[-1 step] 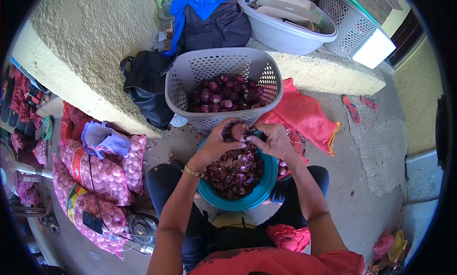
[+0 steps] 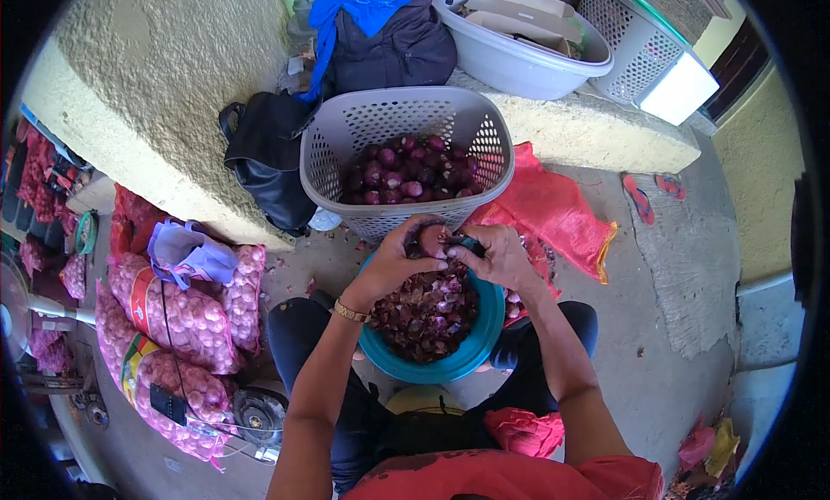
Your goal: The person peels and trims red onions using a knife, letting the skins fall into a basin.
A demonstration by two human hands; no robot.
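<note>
My left hand (image 2: 393, 265) is closed around a red onion (image 2: 431, 240), held over the near edge of the basket. Against the onion's right side, my right hand (image 2: 501, 256) grips a small dark tool (image 2: 468, 244); its working end is hidden between the fingers. Below both hands, a teal basin (image 2: 492, 323) between my knees holds a heap of loose onion skins (image 2: 424, 318). Just beyond stands a grey perforated basket (image 2: 402, 210) with many glossy purple onions (image 2: 408, 173) inside.
Net sacks of onions (image 2: 186, 314) lie at left beside a purple bag (image 2: 190, 253). A black backpack (image 2: 270, 154) leans on the wall. Right of the basket spreads a red mesh sack (image 2: 553, 206). Flip-flops (image 2: 640, 200) and a grey tub (image 2: 527, 63) are farther off.
</note>
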